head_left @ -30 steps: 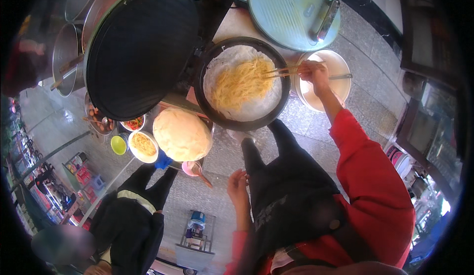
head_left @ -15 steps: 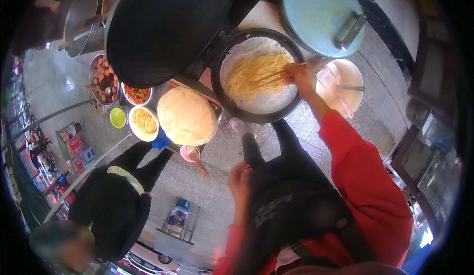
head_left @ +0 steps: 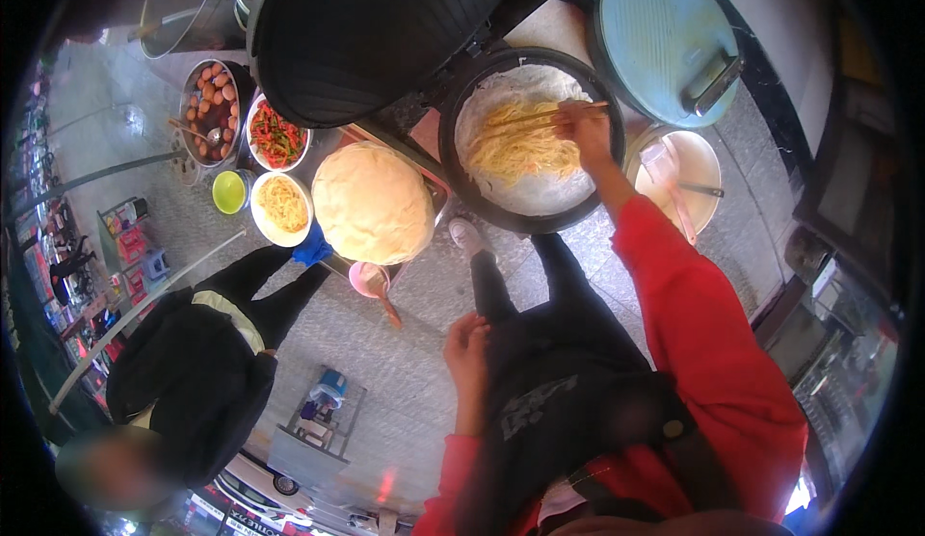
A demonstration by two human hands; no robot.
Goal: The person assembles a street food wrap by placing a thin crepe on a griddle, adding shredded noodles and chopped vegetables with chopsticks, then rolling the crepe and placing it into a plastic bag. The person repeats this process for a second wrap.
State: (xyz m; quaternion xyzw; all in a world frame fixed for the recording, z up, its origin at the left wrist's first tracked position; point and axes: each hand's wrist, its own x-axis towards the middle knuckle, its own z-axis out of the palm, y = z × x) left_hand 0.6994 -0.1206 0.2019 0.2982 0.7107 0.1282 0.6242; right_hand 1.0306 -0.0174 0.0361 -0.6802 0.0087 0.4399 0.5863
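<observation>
Over a round black pan (head_left: 449,165), my right hand (head_left: 588,131) is closed round a pair of wooden chopsticks (head_left: 540,117). The chopstick tips reach into a heap of thin yellow shreds (head_left: 520,151), probably potato, lying on a pale sheet of dough (head_left: 544,199) that covers the pan's base. My left hand (head_left: 466,348) hangs low in front of my dark apron (head_left: 549,382), fingers curled in and nothing visible in them. Left of the pan sits a large pile of round flatbreads (head_left: 374,202).
A raised black lid (head_left: 371,35) looms at the far left of the pan. On the right are a blue-green round lid (head_left: 665,35) and a batter bowl (head_left: 708,165) with tools. Farther left stand peppers (head_left: 277,138), shreds (head_left: 282,205) and eggs (head_left: 210,103). Another person (head_left: 193,372) is at left.
The view has shifted, so the counter things appear farther right. My right hand and chopsticks have moved inward over the shreds, and the chopsticks lie more level. My left hand stays low.
</observation>
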